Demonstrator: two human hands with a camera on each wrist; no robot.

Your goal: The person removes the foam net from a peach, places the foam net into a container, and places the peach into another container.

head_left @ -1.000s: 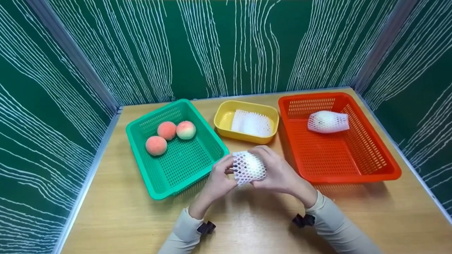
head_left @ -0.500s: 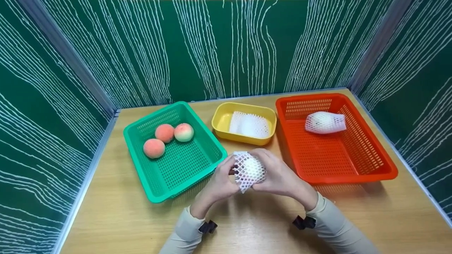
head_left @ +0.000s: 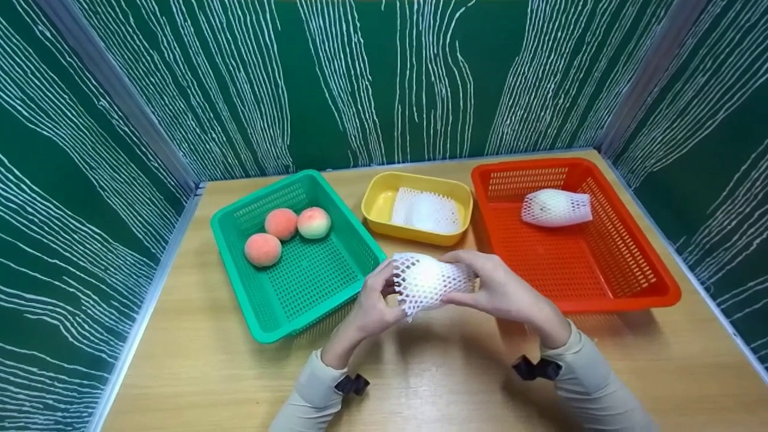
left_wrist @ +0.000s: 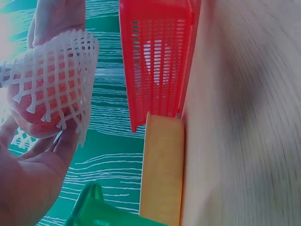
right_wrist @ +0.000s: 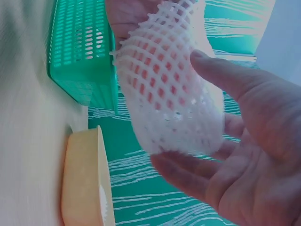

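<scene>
Above the table, in the head view, a white foam net is stretched over a peach, whose pink skin shows through the mesh in both wrist views. My left hand holds the peach at the net's left opening, where part of the fruit sticks out. On the other side, my right hand grips the tapered end of the net between thumb and fingers. Several fingers of both hands are hidden behind the net in the head view.
A green basket at the left holds three peaches. Behind the hands, a yellow tub contains flat white foam nets. In the red basket on the right lies a netted fruit.
My right hand has shifted right, from around the fruit to the net's end. The net now extends further right over the peach. My left hand stays nearly in place.
</scene>
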